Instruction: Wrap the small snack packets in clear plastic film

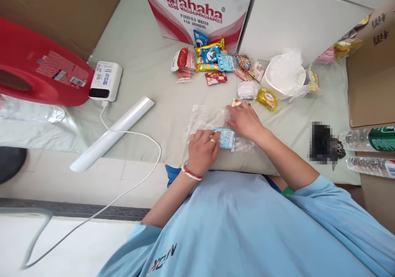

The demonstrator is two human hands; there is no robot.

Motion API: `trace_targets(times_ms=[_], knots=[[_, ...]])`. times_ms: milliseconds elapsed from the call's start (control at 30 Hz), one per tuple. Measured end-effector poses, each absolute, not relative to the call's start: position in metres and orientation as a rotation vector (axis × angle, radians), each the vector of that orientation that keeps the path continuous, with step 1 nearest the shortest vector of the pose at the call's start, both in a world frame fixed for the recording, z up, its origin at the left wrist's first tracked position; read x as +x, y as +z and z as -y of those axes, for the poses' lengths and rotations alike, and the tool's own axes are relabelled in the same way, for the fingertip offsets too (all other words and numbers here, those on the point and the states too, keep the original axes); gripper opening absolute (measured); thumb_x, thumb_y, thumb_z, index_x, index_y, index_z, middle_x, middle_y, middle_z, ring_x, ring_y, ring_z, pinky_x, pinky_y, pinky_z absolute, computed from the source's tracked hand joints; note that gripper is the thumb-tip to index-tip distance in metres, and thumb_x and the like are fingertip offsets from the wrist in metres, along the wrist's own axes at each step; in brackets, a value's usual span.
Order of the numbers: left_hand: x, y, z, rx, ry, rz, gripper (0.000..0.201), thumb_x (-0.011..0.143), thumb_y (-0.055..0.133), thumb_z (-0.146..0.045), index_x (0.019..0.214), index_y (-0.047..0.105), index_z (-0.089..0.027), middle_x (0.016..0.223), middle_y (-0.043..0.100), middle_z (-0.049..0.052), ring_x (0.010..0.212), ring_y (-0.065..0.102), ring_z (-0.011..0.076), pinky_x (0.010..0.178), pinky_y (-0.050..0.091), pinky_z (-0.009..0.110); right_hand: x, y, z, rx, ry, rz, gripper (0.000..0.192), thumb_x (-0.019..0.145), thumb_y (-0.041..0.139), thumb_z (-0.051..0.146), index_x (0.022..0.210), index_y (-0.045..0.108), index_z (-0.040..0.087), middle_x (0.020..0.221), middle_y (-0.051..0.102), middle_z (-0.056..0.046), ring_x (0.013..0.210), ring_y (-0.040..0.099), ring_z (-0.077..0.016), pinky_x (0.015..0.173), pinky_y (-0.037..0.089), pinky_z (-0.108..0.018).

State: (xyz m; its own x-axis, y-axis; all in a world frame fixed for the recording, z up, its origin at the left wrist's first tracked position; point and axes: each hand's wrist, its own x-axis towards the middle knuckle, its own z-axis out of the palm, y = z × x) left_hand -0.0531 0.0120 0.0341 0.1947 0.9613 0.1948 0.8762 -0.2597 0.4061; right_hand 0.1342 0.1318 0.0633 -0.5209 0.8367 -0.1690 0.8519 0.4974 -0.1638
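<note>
A clear plastic bag (200, 114) lies flat on the pale green cloth close to my body. On or inside it, I cannot tell which, is a small light-blue snack packet (227, 138). My left hand (203, 147), with a beaded bracelet at the wrist, has its fingers bent over the packet's left end and the bag beneath. Bent fingers of my right hand (245, 122) pinch the bag's right part, above the packet. A cream and brown packet (240, 103) shows just behind my right hand, partly covered by it.
Several snack packets (211, 55) are heaped before the Wahaha box (197, 10). A white tub (273, 84) holding plastic stands right of them, beside a yellow packet (267, 99). Leftward are a white tube (112, 133), a cabled white device (106, 81) and a red jug (46, 63). Bottles (370, 139) lie right.
</note>
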Motion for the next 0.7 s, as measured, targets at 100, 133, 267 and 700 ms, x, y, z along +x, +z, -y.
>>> trace_targets(times_ms=[100, 133, 267, 700], knots=[[-0.045, 0.023, -0.030, 2.337, 0.483, -1.713, 0.029, 0.102, 0.046, -0.025, 0.118, 0.070, -0.025, 0.108, 0.069, 0.011, 0.098, 0.057, 0.0279, 0.080, 0.040, 0.044, 0.119, 0.047, -0.148, 1.498, -0.441, -2.528, 0.034, 0.093, 0.064, 0.028, 0.123, 0.068, 0.013, 0.106, 0.075, -0.018, 0.114, 0.058, -0.0363, 0.092, 0.043, -0.043], [-0.046, 0.021, -0.033, 2.368, 0.458, -1.691, 0.029, 0.102, 0.046, -0.024, 0.117, 0.071, -0.025, 0.107, 0.069, 0.011, 0.097, 0.056, 0.0278, 0.079, 0.039, 0.043, 0.119, 0.044, -0.150, 1.504, -0.513, -2.499, 0.029, 0.092, 0.064, 0.025, 0.118, 0.071, 0.015, 0.101, 0.075, -0.015, 0.109, 0.060, -0.0337, 0.089, 0.043, -0.040], [-0.055, 0.025, -0.039, 2.479, 0.367, -1.616, 0.027, 0.103, 0.047, -0.026, 0.115, 0.071, -0.025, 0.100, 0.067, 0.010, 0.094, 0.053, 0.0275, 0.076, 0.037, 0.041, 0.127, 0.050, -0.147, 1.504, -0.695, -2.632, 0.020, 0.092, 0.060, 0.020, 0.102, 0.077, 0.019, 0.100, 0.072, -0.010, 0.104, 0.059, -0.0279, 0.092, 0.041, -0.038], [-0.054, 0.002, -0.023, 2.142, 0.675, -1.794, 0.041, 0.106, 0.040, -0.041, 0.120, 0.072, -0.019, 0.083, 0.066, 0.008, 0.084, 0.060, 0.0242, 0.077, 0.043, 0.038, 0.123, 0.062, -0.051, 1.289, -0.828, -2.860, 0.027, 0.102, 0.043, 0.016, 0.112, 0.067, 0.022, 0.106, 0.069, -0.007, 0.092, 0.063, -0.0193, 0.073, 0.043, -0.027]])
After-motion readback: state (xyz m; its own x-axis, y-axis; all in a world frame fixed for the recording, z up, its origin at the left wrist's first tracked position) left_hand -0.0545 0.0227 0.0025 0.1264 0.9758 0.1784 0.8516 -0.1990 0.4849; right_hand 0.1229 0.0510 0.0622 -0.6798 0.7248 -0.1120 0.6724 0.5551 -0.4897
